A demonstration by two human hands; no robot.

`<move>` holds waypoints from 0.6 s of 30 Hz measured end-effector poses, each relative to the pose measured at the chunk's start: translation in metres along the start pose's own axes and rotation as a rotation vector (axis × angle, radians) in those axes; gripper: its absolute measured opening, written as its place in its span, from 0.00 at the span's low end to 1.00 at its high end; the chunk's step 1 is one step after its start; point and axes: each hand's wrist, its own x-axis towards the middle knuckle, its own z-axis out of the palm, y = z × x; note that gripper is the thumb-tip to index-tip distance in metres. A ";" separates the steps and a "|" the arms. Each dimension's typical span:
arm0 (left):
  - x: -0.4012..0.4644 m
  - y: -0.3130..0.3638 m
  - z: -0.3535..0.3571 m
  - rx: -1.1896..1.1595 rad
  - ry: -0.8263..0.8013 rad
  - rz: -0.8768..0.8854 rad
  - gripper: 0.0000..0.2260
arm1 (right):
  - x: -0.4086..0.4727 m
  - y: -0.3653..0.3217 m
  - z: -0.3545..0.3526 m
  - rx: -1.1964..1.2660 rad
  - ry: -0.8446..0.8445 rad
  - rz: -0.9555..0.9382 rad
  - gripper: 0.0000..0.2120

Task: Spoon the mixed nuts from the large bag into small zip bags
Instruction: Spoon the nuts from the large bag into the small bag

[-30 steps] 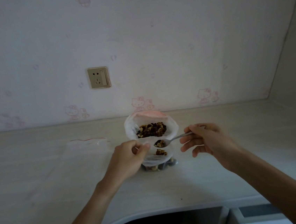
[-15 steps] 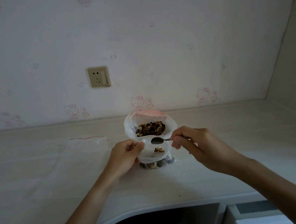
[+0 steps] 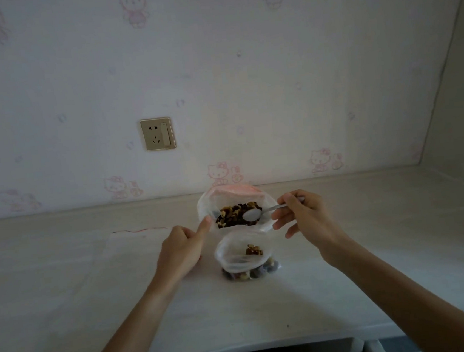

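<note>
Two bare hands work above a pale countertop (image 3: 377,261) set against a wall with faint cartoon-cat wallpaper (image 3: 241,60). Right hand (image 3: 304,217): thumb and forefinger pinch the handle of a metal spoon (image 3: 260,212); the remaining fingers are loosely spread below it. Spoon bowl position: over the mixed nuts (image 3: 233,215) inside the large bag (image 3: 236,201), at the right side of the pile. The bowl appears bright and bare of nuts.

Left hand (image 3: 184,249): fingers curled into a loose fist, thumb extended toward the left rim of the large bag. Thumb tip position: at the bag's plastic edge; whether it presses or only touches the film cannot be told.

Large bag: clear plastic, mouth rolled open, standing near the back of the countertop, a pink tint on its far rim. Small zip bag (image 3: 246,257): directly in front of the large bag, touching it, mouth open and facing up. Contents: a few nuts visible through the mouth and more settled at the bottom. Neither hand holds this bag.

One flat empty zip bag (image 3: 135,249) with a red seal line lies on the countertop to the left, partly under the left hand. Wall socket (image 3: 158,134): mounted on the wall above and left of the bags.
</note>
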 end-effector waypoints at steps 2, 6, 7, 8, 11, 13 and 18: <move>0.010 0.003 0.001 0.017 -0.010 -0.014 0.32 | 0.008 0.001 0.009 -0.095 0.002 0.017 0.13; 0.019 0.013 0.014 -0.037 -0.021 -0.011 0.33 | 0.018 -0.001 0.025 -0.250 -0.023 0.013 0.14; 0.020 0.014 0.018 -0.054 -0.028 0.004 0.31 | 0.019 -0.001 0.028 -0.246 -0.033 0.028 0.14; 0.020 0.015 0.023 -0.069 -0.040 0.017 0.30 | 0.020 0.000 0.029 -0.234 -0.041 0.045 0.14; 0.020 0.010 0.028 -0.090 -0.102 0.068 0.30 | 0.022 0.003 0.028 -0.187 -0.053 0.103 0.17; 0.019 0.006 0.027 -0.114 -0.124 0.102 0.31 | 0.022 0.007 0.025 -0.118 -0.055 0.172 0.19; 0.017 0.004 0.024 -0.210 -0.141 0.110 0.33 | 0.023 0.015 0.027 0.033 0.032 0.298 0.17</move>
